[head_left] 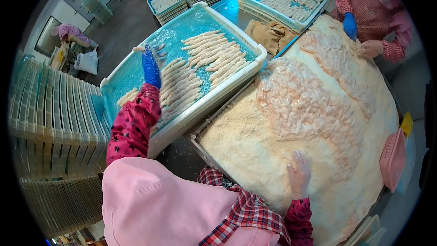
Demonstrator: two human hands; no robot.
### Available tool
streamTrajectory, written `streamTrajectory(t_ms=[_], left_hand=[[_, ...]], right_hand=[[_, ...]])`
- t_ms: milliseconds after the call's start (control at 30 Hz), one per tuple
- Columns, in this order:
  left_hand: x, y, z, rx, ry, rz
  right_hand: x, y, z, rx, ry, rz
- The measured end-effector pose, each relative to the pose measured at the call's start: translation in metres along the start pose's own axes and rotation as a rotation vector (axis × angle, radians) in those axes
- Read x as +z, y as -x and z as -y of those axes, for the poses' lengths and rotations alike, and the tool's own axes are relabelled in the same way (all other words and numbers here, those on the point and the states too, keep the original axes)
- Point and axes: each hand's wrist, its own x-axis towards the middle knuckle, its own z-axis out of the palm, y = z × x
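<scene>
My left hand [151, 66], in a blue glove, is raised over the far-left side of a white basket [260, 51] lined with blue plastic, its fingertips smeared by motion. Rows of pale coated strips [180, 89] lie in that basket beside it. My right hand [298, 171], in a clear glove, rests fingers spread in the pale powder [232, 134] covering a large work table. Just beyond it is a broad heap of wet pinkish pieces [300, 95], dusted in places.
A co-worker [364, 18] works at the table's far right. Stacked trays [54, 114] stand at left; more filled baskets [282, 4] are at the back. A pink basket [391, 159] sits at the right edge. Another person [73, 34] bends in the background.
</scene>
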Motion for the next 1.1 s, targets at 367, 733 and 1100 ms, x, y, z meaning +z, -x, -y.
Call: streamTrajectory(t_ms=[367,733,1100], left_hand=[[-0.049,-0.054,0.016,-0.269,-0.599,0.607],[0.055,0.150,0.005,-0.263,-0.444,0.802],[0.152,0.327,0.146,0.600,-0.677,1.353]], right_hand=[[-0.023,0.004,-0.006,0.658,-0.477,-0.279],[-0.051,0.020,-0.005,0.092,0.096,0.023],[-0.013,0.044,-0.045,0.555,-0.508,-0.409]])
